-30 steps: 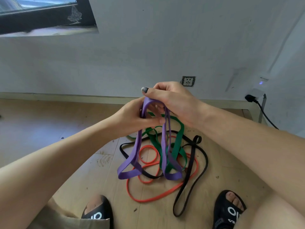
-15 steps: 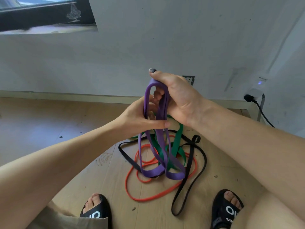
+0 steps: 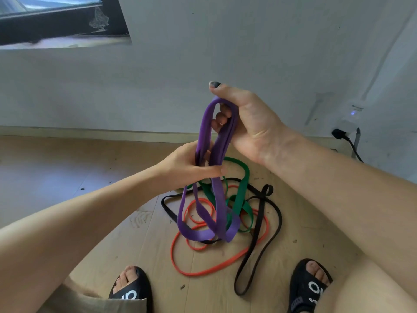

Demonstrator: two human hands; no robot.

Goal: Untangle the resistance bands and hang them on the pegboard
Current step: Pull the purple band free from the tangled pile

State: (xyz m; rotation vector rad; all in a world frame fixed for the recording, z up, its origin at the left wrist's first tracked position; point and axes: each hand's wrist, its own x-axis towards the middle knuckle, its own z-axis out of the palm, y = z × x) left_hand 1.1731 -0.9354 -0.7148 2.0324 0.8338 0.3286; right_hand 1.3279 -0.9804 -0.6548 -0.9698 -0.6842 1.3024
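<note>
A wide purple band (image 3: 216, 199) hangs in several loops from both hands above the floor. My right hand (image 3: 248, 123) is closed on its top fold, thumb up. My left hand (image 3: 187, 166) pinches the purple strands lower down. Under them on the wooden floor lie a green band (image 3: 242, 188), an orange band (image 3: 203, 272) and a thin black band (image 3: 264, 247), tangled over one another. The purple loops' lower ends hang just over this pile; whether they touch it I cannot tell. No pegboard is in view.
A white wall (image 3: 225, 53) stands close ahead, with a dark window frame (image 3: 63, 26) at the top left. A plug and black cable (image 3: 345, 138) sit at the wall on the right. My feet in black sandals (image 3: 309, 288) flank the pile.
Both hands have risen with the purple band, my right hand higher than the left. The purple loops have been lifted up from the pile and hang longer and narrower.
</note>
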